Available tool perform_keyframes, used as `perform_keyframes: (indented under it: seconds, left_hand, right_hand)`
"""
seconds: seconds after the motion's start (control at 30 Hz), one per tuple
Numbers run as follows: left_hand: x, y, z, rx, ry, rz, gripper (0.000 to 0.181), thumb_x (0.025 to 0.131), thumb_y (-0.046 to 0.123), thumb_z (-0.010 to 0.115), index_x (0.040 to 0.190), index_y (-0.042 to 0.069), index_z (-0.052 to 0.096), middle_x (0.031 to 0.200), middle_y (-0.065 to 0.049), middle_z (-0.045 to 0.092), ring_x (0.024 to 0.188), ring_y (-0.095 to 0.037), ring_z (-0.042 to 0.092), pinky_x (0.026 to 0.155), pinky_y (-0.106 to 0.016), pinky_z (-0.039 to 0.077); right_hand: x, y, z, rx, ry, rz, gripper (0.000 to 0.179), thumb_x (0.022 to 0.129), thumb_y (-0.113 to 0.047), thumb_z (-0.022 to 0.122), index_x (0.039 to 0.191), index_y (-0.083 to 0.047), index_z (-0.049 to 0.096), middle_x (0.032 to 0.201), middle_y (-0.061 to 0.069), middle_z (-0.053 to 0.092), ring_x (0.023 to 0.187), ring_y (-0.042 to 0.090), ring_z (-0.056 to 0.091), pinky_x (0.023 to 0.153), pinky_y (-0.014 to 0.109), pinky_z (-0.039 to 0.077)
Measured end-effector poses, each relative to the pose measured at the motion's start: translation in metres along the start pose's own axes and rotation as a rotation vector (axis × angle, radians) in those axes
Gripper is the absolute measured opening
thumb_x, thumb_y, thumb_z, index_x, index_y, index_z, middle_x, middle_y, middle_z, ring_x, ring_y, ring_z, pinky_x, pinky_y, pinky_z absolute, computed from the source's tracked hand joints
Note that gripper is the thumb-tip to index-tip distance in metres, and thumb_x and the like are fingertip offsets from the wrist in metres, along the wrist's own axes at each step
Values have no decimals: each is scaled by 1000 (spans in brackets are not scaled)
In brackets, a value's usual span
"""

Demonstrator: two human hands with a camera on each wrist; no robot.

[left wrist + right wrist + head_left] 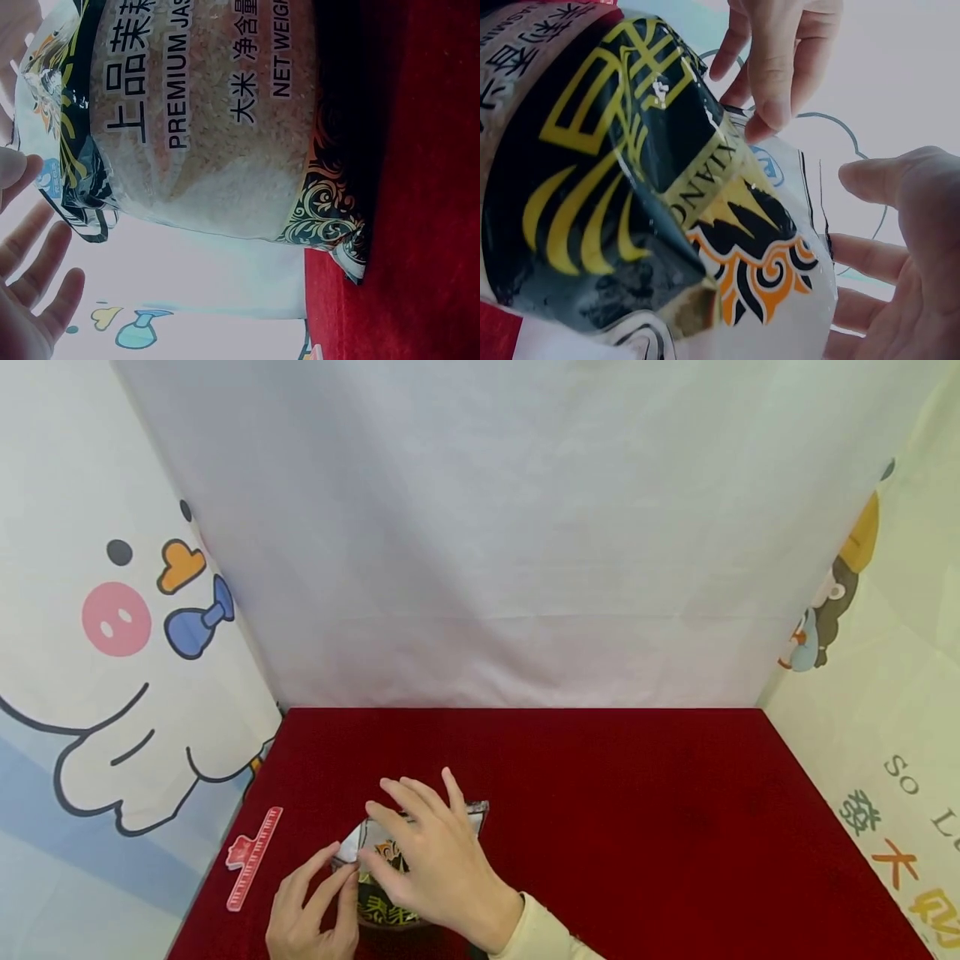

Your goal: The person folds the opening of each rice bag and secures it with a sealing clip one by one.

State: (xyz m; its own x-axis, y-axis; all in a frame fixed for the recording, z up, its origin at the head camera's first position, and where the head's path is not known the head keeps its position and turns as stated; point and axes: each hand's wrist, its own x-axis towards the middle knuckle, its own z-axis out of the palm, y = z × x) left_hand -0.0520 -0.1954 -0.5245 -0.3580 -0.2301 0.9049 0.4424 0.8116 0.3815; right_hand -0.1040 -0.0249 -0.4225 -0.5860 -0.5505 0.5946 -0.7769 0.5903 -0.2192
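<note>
A clear, black and gold bag of jasmine rice stands upright near the front left of the red table. Rice grains show through its clear middle in the left wrist view, below the printed band. At the bag's top left corner, my left hand pinches the silvery film between thumb and fingers. My right hand reaches over the top of the bag, fingers spread and fairly straight, with the thumb near the front face. In the right wrist view the white top leans toward those right fingers.
A pink-red plastic bag clip with a long toothed bar lies left of the bag on the red tablecloth. Pale cloth walls with cartoon prints enclose the table at the back and both sides.
</note>
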Motion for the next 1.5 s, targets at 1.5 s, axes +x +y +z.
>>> perform_keyframes:
  seconds: [1.5]
  left_hand:
    - [14, 1, -4, 20, -171, -129, 42, 87, 6, 79, 129, 3, 75, 115, -19, 77, 103, -28, 66, 109, -6, 35]
  right_hand:
    - [5, 1, 4, -25, -29, -22, 42, 93, -43, 82, 130, -24, 77, 138, -3, 73, 122, 14, 71, 116, 60, 47]
